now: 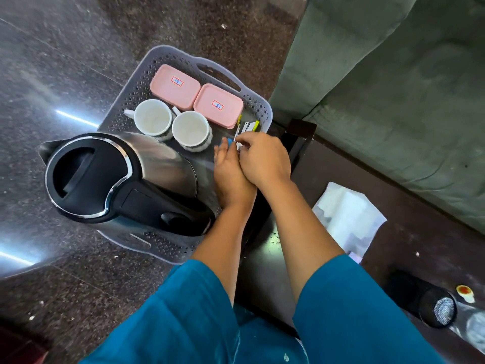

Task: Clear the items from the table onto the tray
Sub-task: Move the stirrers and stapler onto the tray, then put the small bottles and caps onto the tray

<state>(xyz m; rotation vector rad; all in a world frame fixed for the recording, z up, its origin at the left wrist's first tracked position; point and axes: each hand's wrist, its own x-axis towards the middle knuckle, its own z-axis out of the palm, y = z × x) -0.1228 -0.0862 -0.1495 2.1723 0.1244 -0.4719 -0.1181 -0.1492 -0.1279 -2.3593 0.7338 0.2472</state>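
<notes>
Tray (126,106), grey perforated plastic, sits on the dark floor; its right edge overlaps the dark table (304,164) corner. Long axis runs near-left to far-right, handle slot at the far end. Inside: kettle (115,179) fills the near end, two white cups (153,119) mid, two pink lidded boxes (174,84) far. Only bare tray room is the right strip, where sachets (248,127) lie. Right hand (262,158) pinches thin sachets over that strip; left hand (229,169) lies beside it, touching, fingers loosely extended, grip unclear. Green sofa (393,74) hems the right side.
</notes>
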